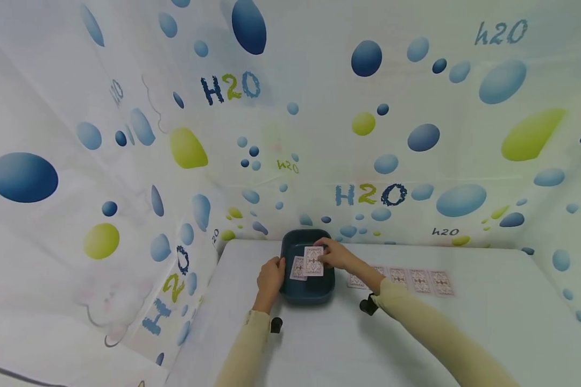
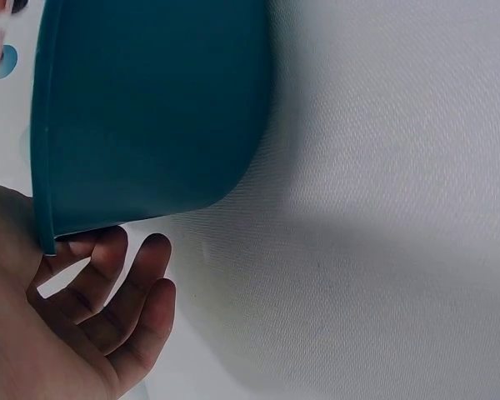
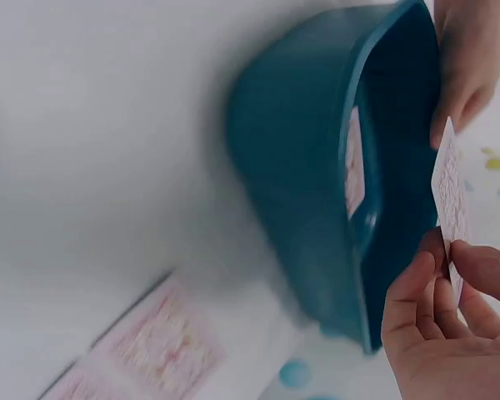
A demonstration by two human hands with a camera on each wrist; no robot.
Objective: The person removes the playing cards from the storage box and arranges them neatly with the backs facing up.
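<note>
A dark teal plastic basin (image 1: pixel 307 299) stands near the back of the white table. My left hand (image 1: pixel 270 277) grips its left rim, thumb over the edge and fingers curled against the outer wall (image 2: pixel 150 125). Between the thumb and fingers of my right hand (image 1: pixel 338 255) is a pinched playing card (image 1: pixel 313 259), held above the basin; in the right wrist view this card (image 3: pixel 452 187) appears nearly edge-on. Another playing card (image 1: pixel 297 270) with the same red-patterned back lies inside the basin, partly covered by the held one in the head view.
Several playing cards (image 1: pixel 418 281) lie in a row right of the basin, red-patterned backs up, some partly behind my right forearm. White cloth (image 1: pixel 319 344) covers the table. A curtain (image 1: pixel 314 134) printed with drops and lettering hangs behind and at both sides.
</note>
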